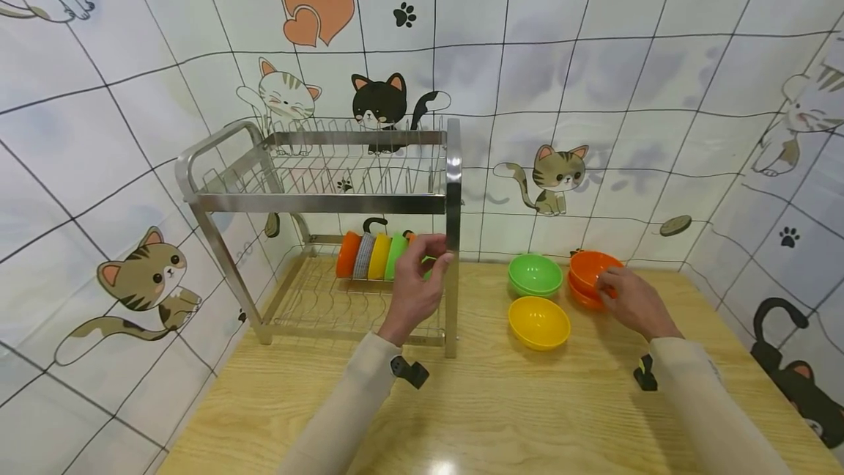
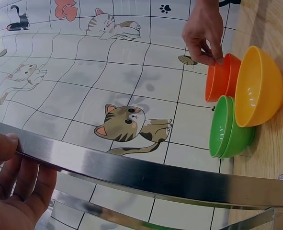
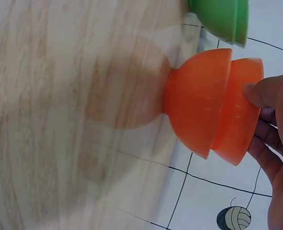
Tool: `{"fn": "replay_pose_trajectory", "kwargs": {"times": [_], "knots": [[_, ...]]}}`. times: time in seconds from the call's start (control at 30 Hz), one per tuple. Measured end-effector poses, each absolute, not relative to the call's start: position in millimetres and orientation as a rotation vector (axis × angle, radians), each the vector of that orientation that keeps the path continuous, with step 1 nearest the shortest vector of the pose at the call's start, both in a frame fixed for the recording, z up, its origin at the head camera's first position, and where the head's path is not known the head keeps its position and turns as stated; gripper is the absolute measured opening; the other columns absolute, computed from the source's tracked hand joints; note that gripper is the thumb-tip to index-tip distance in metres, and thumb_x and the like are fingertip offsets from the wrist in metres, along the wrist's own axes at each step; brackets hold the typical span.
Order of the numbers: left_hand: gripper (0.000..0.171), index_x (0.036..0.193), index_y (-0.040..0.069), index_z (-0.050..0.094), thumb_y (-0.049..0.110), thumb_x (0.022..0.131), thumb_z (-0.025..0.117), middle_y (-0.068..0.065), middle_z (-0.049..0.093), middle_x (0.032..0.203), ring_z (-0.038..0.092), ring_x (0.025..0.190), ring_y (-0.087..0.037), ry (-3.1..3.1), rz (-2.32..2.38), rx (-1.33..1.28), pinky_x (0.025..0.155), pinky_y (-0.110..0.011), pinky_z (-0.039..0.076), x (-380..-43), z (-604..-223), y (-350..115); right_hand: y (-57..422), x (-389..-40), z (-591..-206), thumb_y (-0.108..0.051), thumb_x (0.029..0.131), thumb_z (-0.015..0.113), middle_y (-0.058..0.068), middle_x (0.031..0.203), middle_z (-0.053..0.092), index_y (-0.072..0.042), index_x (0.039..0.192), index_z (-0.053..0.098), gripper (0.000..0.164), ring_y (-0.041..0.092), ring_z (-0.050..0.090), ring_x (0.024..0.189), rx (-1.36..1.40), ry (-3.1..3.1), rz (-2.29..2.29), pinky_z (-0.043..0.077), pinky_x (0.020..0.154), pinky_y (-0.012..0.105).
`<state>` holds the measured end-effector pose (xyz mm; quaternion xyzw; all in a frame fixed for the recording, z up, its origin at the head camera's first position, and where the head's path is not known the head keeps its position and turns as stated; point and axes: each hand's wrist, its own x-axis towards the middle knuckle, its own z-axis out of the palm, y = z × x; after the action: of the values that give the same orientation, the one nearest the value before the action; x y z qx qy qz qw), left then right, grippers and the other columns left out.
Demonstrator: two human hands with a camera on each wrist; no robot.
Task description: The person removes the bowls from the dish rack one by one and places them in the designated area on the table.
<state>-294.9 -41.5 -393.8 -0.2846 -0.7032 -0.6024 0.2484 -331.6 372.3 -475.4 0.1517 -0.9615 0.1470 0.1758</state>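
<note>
My right hand (image 1: 634,303) pinches the rim of the upper orange bowl (image 3: 242,110), thumb outside and fingers inside. That bowl sits slightly tilted in a lower orange bowl (image 3: 196,100), which stands on the table. At the metal dish rack (image 1: 330,204), my left hand (image 1: 418,288) holds the right front post (image 2: 131,175) between thumb and fingers. Two stacked green bowls (image 1: 534,275) stand left of the orange ones. A yellow bowl (image 1: 538,322) stands in front of the green stack.
On the rack's lower tier several small dishes stand on edge in a row, among them an orange one (image 1: 347,255), a grey patterned one (image 1: 364,256) and a yellow one (image 1: 379,256). My left hand partly hides the row. A cat-patterned wall (image 1: 626,130) borders the wooden table (image 1: 501,409).
</note>
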Motion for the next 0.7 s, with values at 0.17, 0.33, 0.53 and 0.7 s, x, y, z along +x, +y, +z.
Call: {"fn": "replay_pose_trajectory", "kwargs": {"times": [0.17, 0.33, 0.53, 0.7], "knots": [[0.024, 0.124, 0.003, 0.063, 0.009, 0.101, 0.065, -0.016, 0.065, 0.105, 0.063, 0.096, -0.025, -1.908, -1.648, -0.788, 0.088, -0.026, 0.059, -295, -394, -41, 375, -332, -481, 0.0, 0.087, 0.07, 0.004, 0.085, 0.059, -0.009, 0.086, 0.071, 0.01, 0.023, 0.052, 0.08, 0.424, -2.749, 0.42, 0.051, 0.074, 0.043], [0.022, 0.122, -0.001, 0.062, 0.006, 0.101, 0.063, -0.019, 0.065, 0.105, 0.063, 0.096, -0.029, -1.915, -1.66, -0.786, 0.088, -0.041, 0.061, -288, -388, -41, 376, -333, -485, 0.0, 0.088, 0.07, 0.003, 0.085, 0.059, -0.009, 0.085, 0.07, 0.01, 0.021, 0.051, 0.078, 0.439, -2.755, 0.406, 0.05, 0.073, 0.042], [0.023, 0.121, -0.009, 0.06, -0.005, 0.099, 0.061, -0.026, 0.063, 0.106, 0.062, 0.096, -0.036, -1.938, -1.663, -0.744, 0.088, -0.043, 0.06, -275, -375, -38, 377, -334, -490, 0.001, 0.087, 0.07, 0.004, 0.086, 0.06, -0.006, 0.086, 0.071, 0.008, 0.022, 0.052, 0.078, 0.422, -2.77, 0.401, 0.051, 0.075, 0.044], [0.023, 0.121, -0.01, 0.06, -0.005, 0.098, 0.061, -0.026, 0.062, 0.105, 0.062, 0.095, -0.037, -1.926, -1.655, -0.754, 0.087, -0.053, 0.06, -275, -376, -38, 376, -334, -491, 0.002, 0.087, 0.07, 0.006, 0.087, 0.062, -0.006, 0.087, 0.072, 0.008, 0.023, 0.054, 0.079, 0.415, -2.781, 0.405, 0.053, 0.077, 0.048]]}}
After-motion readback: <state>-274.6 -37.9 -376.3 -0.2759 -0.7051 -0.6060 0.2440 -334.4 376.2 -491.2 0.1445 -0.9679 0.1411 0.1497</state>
